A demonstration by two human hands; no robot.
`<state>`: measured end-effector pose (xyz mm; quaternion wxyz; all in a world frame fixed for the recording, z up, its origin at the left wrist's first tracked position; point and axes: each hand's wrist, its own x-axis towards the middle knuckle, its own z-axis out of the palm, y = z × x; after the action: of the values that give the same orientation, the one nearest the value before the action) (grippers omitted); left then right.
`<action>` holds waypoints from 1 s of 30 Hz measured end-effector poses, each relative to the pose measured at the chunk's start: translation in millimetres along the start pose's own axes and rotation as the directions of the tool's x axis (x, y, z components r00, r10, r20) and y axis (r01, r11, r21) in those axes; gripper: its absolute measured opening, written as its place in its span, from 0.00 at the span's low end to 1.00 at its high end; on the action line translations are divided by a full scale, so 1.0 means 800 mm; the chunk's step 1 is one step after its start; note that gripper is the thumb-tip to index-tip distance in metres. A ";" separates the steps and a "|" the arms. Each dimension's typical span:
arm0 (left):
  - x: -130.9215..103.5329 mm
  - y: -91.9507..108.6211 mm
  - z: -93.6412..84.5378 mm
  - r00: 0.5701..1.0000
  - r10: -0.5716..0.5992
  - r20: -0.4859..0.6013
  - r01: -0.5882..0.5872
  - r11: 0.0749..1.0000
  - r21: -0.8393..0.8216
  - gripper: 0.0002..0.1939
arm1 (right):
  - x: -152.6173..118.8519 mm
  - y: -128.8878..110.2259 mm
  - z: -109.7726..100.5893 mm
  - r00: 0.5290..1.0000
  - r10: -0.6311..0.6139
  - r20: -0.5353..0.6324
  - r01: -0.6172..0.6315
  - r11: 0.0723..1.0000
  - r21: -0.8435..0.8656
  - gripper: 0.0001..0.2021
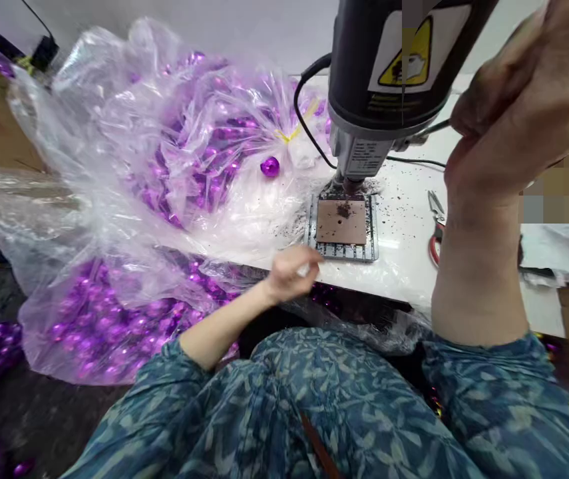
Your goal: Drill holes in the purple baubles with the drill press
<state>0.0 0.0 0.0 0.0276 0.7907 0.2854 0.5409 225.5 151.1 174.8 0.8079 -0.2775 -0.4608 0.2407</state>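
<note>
My right hand (524,106), large at the upper right, is closed around the lever of a dark bench drill press (379,73); its grip hides the lever's end. The press has a yellow warning label and stands over a slotted metal base (341,252). A flat brown block (331,229) with a small dark hole lies on that base, under the spindle, with dark crumbs on it. My left hand (294,271) is just off the base's front left corner, slightly blurred. Its fingers are curled toward the thumb, and what they hold, if anything, is too small to make out.
Clear plastic bags (129,133) full of shiny purple balls cover the left side. One loose purple ball (269,167) rests on the white table (404,266). Red-handled pliers (436,229) lie by my right forearm. A black cable (300,100) loops beside the press.
</note>
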 end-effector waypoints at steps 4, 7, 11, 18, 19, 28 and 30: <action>0.078 -0.155 -0.037 0.846 -0.516 -0.133 0.530 0.792 0.302 0.12 | -0.004 0.002 0.008 0.992 -0.123 0.026 0.120 0.987 0.108 0.32; 0.109 -0.240 -0.034 0.698 -0.715 -0.040 0.639 0.596 0.486 0.14 | -0.008 -0.006 0.012 0.983 -0.174 0.057 0.167 0.980 0.108 0.33; 0.115 -0.293 -0.017 0.590 -0.803 0.085 0.622 0.519 0.585 0.21 | -0.013 -0.018 0.014 0.979 -0.183 0.086 0.179 0.983 0.049 0.36; 0.109 -0.299 -0.033 0.609 -0.792 0.050 0.783 0.610 0.123 0.21 | -0.015 -0.018 0.015 0.981 -0.186 0.056 0.184 0.982 0.043 0.37; 0.108 -0.291 -0.039 0.590 -0.806 0.050 0.807 0.587 -0.058 0.21 | -0.016 -0.019 0.015 0.982 -0.182 0.057 0.180 0.983 0.040 0.37; 0.077 -0.145 -0.052 0.523 -0.790 0.320 0.771 0.279 -0.572 0.32 | -0.016 -0.028 0.012 0.988 -0.130 0.079 0.130 0.992 0.008 0.36; 0.060 -0.122 -0.031 0.547 -0.755 0.362 0.780 0.301 -0.549 0.34 | -0.016 -0.027 0.013 0.988 -0.131 0.080 0.130 0.991 0.021 0.36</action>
<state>-50.5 98.5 16.0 0.5621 0.5018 0.4159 0.5092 213.6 129.5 186.1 0.8047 -0.2304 -0.5085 0.2019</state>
